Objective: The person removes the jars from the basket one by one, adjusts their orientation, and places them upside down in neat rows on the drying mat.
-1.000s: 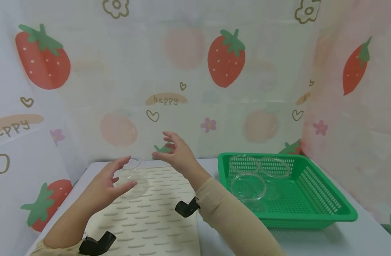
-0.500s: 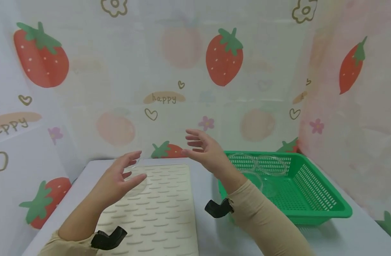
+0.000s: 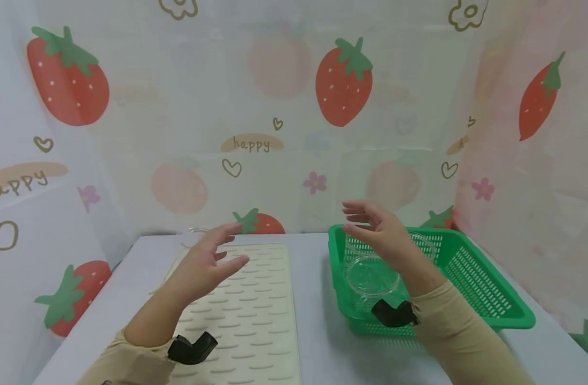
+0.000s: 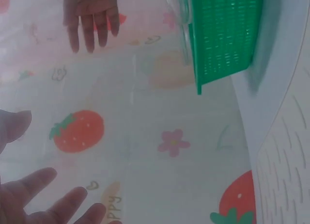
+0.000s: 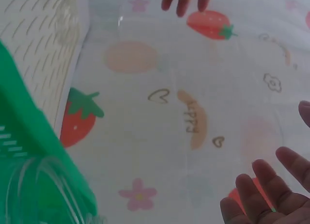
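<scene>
My left hand [image 3: 216, 258] hovers open above the cream ribbed mat [image 3: 246, 315], fingers spread and holding nothing. Just behind it, a clear round dish [image 3: 192, 238] lies at the mat's far left corner. My right hand [image 3: 368, 224] is open too, raised over the near left part of the green basket [image 3: 491, 299]. Under it in the basket sits a clear dish [image 3: 373, 275], with more clear dishes behind, partly hidden by the hand. The left wrist view shows my left fingers [image 4: 43, 195] and the basket [image 4: 225, 35]. The right wrist view shows my right fingers [image 5: 271, 190].
The mat and basket sit on a pale grey table [image 3: 313, 299]. Strawberry-print curtain walls [image 3: 342, 80] close in the back and both sides. A bare strip of table separates mat and basket.
My right hand has swung right, from above the mat to above the basket. My left hand has drifted slightly right and stays open.
</scene>
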The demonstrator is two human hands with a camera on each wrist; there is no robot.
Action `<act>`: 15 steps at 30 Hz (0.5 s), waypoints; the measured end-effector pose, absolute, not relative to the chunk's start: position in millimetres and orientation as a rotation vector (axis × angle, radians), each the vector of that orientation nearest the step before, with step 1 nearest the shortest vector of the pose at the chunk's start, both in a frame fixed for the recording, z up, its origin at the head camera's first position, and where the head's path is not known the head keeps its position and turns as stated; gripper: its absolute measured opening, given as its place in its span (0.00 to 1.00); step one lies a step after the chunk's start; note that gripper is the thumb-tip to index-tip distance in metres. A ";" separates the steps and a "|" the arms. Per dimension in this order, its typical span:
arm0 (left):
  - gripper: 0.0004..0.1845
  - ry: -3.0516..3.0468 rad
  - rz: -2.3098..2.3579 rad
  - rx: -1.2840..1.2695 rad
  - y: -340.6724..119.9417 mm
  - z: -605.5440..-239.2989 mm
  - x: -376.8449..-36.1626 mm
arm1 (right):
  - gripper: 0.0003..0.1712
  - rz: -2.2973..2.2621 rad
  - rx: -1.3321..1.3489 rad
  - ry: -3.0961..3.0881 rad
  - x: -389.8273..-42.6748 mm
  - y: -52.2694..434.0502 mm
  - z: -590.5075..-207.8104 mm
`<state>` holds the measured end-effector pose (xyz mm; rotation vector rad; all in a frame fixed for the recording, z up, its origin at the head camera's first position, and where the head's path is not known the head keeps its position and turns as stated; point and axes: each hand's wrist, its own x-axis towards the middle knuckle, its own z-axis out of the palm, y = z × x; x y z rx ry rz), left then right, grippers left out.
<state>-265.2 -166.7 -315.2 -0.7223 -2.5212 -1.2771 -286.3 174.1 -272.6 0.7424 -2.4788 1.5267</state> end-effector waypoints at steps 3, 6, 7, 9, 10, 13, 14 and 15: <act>0.32 -2.522 -1.267 -0.755 -158.3 -318.9 -268.3 | 0.28 1.451 0.702 -2.523 -286.8 196.6 -276.2; 0.32 -2.519 -1.263 -0.780 -149.0 -322.0 -271.7 | 0.28 1.384 0.652 -2.592 -288.3 217.2 -281.5; 0.33 -2.522 -1.269 -0.784 -145.7 -322.5 -272.1 | 0.28 1.369 0.636 -2.613 -289.0 223.3 -283.7; 0.33 -2.523 -1.284 -0.794 -139.1 -323.5 -272.9 | 0.29 1.342 0.609 -2.659 -290.6 234.4 -289.0; 0.33 -2.523 -1.289 -0.802 -135.9 -324.1 -273.1 | 0.29 1.332 0.596 -2.678 -291.3 239.4 -291.7; 0.33 -2.527 -1.308 -0.833 -127.1 -327.2 -274.6 | 0.30 1.296 0.562 -2.734 -292.6 252.4 -300.1; 0.32 -2.530 -1.315 -0.845 -124.4 -328.5 -275.5 | 0.30 1.285 0.557 -2.748 -292.7 256.2 -302.7; 0.32 -2.534 -1.318 -0.852 -121.8 -329.9 -276.2 | 0.30 1.282 0.553 -2.759 -293.2 260.0 -305.2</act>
